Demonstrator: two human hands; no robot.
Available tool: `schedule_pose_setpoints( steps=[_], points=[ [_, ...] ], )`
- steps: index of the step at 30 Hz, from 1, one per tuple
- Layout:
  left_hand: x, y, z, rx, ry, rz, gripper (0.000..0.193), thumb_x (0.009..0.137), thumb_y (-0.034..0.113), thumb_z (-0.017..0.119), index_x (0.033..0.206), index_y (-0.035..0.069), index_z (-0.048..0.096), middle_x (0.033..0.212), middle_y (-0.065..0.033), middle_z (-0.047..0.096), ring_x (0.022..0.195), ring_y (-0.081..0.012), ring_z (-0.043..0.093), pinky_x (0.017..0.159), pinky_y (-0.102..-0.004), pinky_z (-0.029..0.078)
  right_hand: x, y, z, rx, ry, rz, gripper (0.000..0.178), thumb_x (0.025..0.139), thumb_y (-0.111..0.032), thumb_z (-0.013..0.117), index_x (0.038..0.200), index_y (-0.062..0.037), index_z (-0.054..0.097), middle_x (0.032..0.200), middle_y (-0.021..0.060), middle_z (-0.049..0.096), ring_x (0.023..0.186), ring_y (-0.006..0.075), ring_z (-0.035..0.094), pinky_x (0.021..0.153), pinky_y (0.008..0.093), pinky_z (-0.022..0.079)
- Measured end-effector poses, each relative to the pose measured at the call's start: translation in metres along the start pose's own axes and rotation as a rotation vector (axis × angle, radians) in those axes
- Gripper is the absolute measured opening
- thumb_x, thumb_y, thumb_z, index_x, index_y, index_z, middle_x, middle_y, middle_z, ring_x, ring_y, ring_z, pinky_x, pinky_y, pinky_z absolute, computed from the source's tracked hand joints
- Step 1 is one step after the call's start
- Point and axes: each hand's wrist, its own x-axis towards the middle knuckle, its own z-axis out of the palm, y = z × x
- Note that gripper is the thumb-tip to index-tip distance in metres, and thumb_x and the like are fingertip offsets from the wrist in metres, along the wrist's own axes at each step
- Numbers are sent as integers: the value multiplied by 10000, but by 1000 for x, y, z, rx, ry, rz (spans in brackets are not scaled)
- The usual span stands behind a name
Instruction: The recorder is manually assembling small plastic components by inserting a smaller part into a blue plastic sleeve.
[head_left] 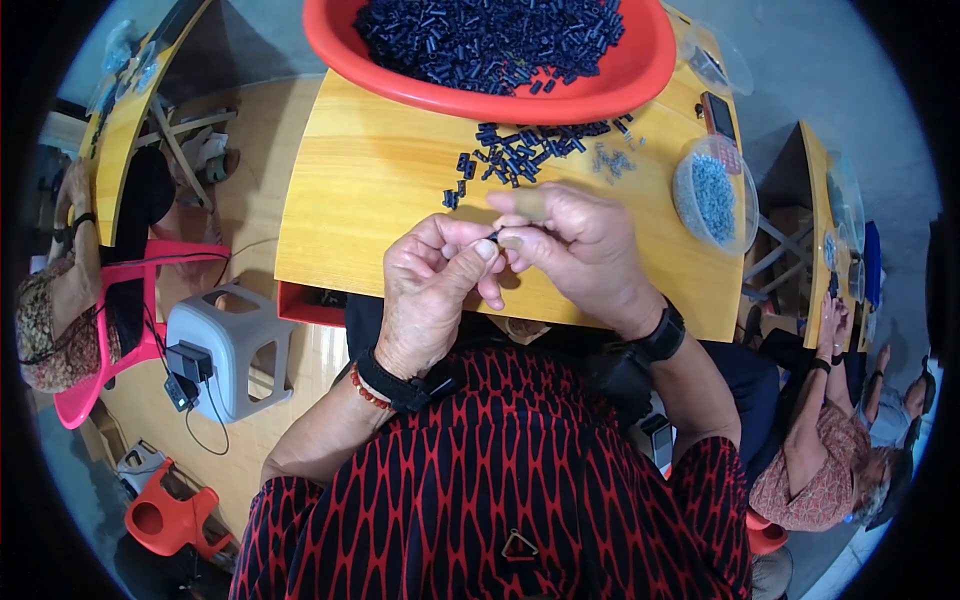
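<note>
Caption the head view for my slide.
Left hand and right hand hold a small dark part over a yellow table, near a red basin of dark pieces.

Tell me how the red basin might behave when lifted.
The red basin would probably feel fairly heavy, heaped with small dark parts. Its smooth rim looks plastic, so may flex slightly. Tilting could spill the parts, which lie loose.

The left hand (432, 275) and right hand (582, 245) nearly hide a dark piece (494, 237); I can't make out its shape. The right index finger (520, 204) blurs. The view's top edge crops the red basin (485, 104); the tub's (744, 222) bluish bits (712, 195) are too tiny to identify.
</note>
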Motion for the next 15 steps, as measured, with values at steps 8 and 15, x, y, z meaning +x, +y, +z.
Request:
schedule_pose_setpoints(
  steps=[8, 15],
  points=[
    [0, 1, -1, -72, -28, -35, 91, 935, 58, 610, 1010, 10, 590, 862, -80, 648, 651, -118, 607, 604, -245, 524, -7, 4, -6, -175, 92, -257, 179, 833, -4, 672, 1009, 24, 660, 825, 101, 655, 723, 181, 656, 632, 295, 520],
    [2, 1, -2, 0, -39, 11, 82, 912, 45, 640, 979, 9, 611, 825, -42, 632, 659, -90, 577, 605, -223, 478, -3, 5, -5, -278, 66, -358, 121, 817, 3, 665, 936, -12, 672, 773, 109, 624, 677, 246, 628, 603, 330, 489]
  ],
)
